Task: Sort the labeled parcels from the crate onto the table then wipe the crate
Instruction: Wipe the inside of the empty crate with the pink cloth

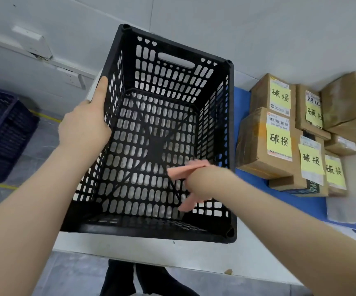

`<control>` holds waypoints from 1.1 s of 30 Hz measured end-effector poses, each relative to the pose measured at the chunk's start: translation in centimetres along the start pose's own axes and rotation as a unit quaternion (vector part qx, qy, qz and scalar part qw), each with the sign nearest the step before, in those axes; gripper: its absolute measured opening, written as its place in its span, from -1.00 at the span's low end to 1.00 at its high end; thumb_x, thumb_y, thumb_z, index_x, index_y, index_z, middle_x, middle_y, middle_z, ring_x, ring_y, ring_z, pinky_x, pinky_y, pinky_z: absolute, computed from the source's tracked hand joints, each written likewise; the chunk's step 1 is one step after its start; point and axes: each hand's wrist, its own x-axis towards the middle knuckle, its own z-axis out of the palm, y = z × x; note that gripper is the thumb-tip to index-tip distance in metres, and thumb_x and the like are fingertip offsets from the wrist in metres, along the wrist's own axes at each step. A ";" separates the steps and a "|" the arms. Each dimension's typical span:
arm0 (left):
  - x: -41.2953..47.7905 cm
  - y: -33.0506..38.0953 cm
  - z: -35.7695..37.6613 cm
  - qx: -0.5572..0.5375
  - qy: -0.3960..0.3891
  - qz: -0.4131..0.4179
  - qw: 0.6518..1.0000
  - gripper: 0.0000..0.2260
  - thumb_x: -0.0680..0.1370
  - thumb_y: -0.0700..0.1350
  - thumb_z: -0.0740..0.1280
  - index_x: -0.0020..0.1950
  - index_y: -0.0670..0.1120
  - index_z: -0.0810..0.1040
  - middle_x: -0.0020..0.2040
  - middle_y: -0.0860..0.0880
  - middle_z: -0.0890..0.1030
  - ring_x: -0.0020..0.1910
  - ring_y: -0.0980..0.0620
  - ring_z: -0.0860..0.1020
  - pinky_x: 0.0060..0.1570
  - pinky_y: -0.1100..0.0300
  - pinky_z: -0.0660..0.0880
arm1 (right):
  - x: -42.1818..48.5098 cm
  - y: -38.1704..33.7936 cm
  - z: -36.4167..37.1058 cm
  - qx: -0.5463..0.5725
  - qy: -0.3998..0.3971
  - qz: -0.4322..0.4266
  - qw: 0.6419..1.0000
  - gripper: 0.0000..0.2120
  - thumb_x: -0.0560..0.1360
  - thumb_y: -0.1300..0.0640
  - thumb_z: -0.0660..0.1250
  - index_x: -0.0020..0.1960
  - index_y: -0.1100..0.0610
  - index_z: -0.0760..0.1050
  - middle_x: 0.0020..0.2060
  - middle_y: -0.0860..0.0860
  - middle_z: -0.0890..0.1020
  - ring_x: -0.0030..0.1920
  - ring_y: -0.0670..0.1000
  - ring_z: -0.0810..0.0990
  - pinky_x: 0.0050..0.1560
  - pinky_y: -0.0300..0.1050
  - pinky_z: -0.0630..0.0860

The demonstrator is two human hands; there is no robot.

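Right hand (pixel 202 180) fingers pinching a pink cloth (pixel 185 169) inside the empty black slotted plastic crate (pixel 230 146), left hand (pixel 85 122) gripping its rim; hard scrubbing might shove it off the worktop's (pixel 151 251) near edge.

two crates (pixel 168 133), seven labeled parcels (pixel 266 144), one pink cloth (pixel 185 169), two hands (pixel 85 124).

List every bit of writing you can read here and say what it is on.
"破损": handwritten on the yellow notes stuck to the brown parcels, readable on five, at and.
Printed shipping labels and barcodes on the parcels: too small and blurred to read.
Black crate: only heart-shaped cutouts, no writing.
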 end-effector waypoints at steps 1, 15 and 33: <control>0.0 0.0 0.1 0.001 0.003 0.003 1.000 -0.16 0.47 -0.28 0.26 0.54 0.24 -0.13 -0.13 -0.14 0.35 -0.20 -0.25 0.42 -0.25 -0.06 0.33 | 0.8 -1.3 0.5 -0.041 -0.001 -0.040 0.998 -0.38 0.37 -0.27 0.37 0.36 -0.08 0.36 0.14 -0.05 0.43 0.07 -0.05 0.44 0.10 -0.22 0.43; -0.3 0.1 -0.2 0.006 0.009 0.007 1.000 -0.18 0.48 -0.26 0.25 0.55 0.22 -0.13 0.00 -0.26 0.47 -0.08 -0.35 0.50 -0.22 -0.05 0.35 | -7.4 -0.5 0.6 -0.020 -0.021 -0.209 0.978 -0.65 0.58 -0.04 0.13 0.25 0.10 0.49 -0.09 0.08 0.60 -0.04 0.14 0.55 -0.01 0.02 0.49; -8.5 -2.6 -2.7 -0.021 -0.173 0.009 0.985 -0.37 0.58 -0.10 0.26 0.55 0.22 0.05 0.38 -0.20 0.29 0.13 -0.20 0.48 0.10 0.15 0.36 | 0.7 -2.3 5.6 0.101 -0.092 -0.146 0.980 -0.56 0.57 -0.06 0.20 0.40 0.07 0.39 0.17 0.08 0.57 0.07 0.11 0.53 0.24 0.10 0.46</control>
